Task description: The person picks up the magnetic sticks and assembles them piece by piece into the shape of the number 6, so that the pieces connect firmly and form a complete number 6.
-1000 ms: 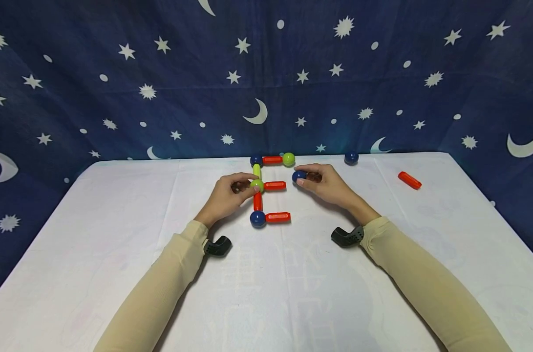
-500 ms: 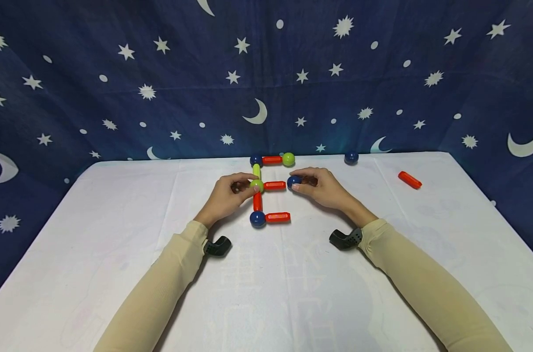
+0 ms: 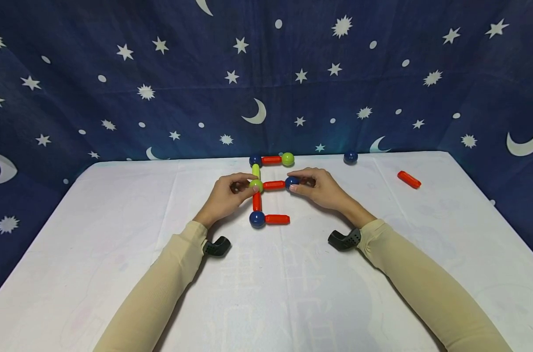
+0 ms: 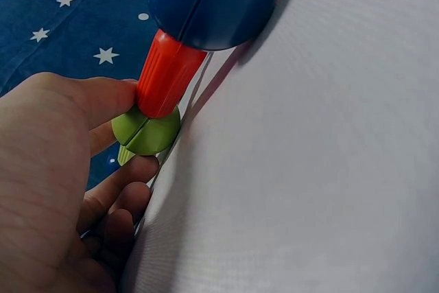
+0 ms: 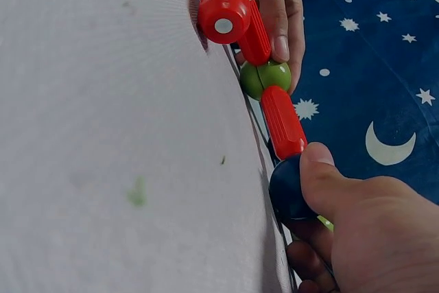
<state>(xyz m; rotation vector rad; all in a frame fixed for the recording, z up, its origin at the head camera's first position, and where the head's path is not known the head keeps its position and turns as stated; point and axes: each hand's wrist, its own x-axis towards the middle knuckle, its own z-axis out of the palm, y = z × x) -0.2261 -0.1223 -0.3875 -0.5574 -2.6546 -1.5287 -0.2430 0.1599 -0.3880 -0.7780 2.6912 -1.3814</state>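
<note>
Between the thumb and fingers of my left hand (image 3: 225, 196) is the green ball (image 4: 147, 132) in the middle of a rod-and-ball build. My right hand (image 3: 321, 188) pinches a dark blue ball (image 5: 288, 186), which meets the free end of the middle red rod (image 3: 274, 185). A light green rod (image 3: 256, 171) runs back from the middle ball to a blue ball (image 3: 255, 160), and a red rod (image 3: 257, 201) runs forward to another blue ball (image 3: 257, 219). From the front ball a red rod (image 3: 277, 219) points right. At the back, a red rod (image 3: 271, 160) ends in a green ball (image 3: 287, 159).
A loose blue ball (image 3: 350, 157) lies near the back edge of the white-covered table (image 3: 266, 293). Farther right is a loose red rod (image 3: 409, 179). Behind the table hangs a dark blue curtain (image 3: 169, 88) with stars and moons.
My right hand has moved left and slightly toward me, bringing its blue ball against the end of the middle red rod. My left hand has kept its hold on the green ball.
</note>
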